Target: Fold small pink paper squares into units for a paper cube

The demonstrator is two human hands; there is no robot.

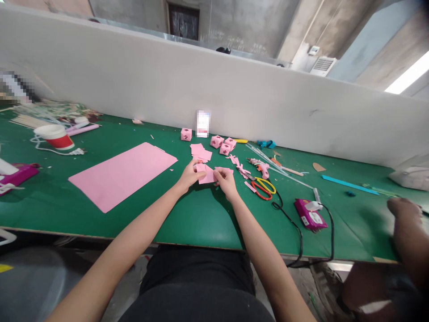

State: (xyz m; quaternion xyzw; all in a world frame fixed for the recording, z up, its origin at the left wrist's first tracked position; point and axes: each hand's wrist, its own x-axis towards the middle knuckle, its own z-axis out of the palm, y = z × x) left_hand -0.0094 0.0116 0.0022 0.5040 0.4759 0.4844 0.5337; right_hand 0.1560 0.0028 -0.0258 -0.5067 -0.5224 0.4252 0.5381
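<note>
Between my two hands is a small square of pink paper [207, 175], held just above the green table. My left hand [191, 175] pinches its left edge. The fingers of my right hand [225, 181] close on its right side. Another pink piece [228, 171] shows behind my right fingers; whether I hold it or it lies on the table I cannot tell. Just beyond my hands lie loose pink paper squares [204, 154]. Pink paper cubes with cut-out openings [217, 141] stand behind them, and one more cube [186, 134] sits further left.
A large pink sheet [122, 176] lies left. To the right are scissors [263, 190], pink scraps [241, 169], a glue gun [264, 170] and a magenta box with a black cord [310, 214]. A paper cup [55, 136] stands far left. Another person's hand [405, 214] is at far right.
</note>
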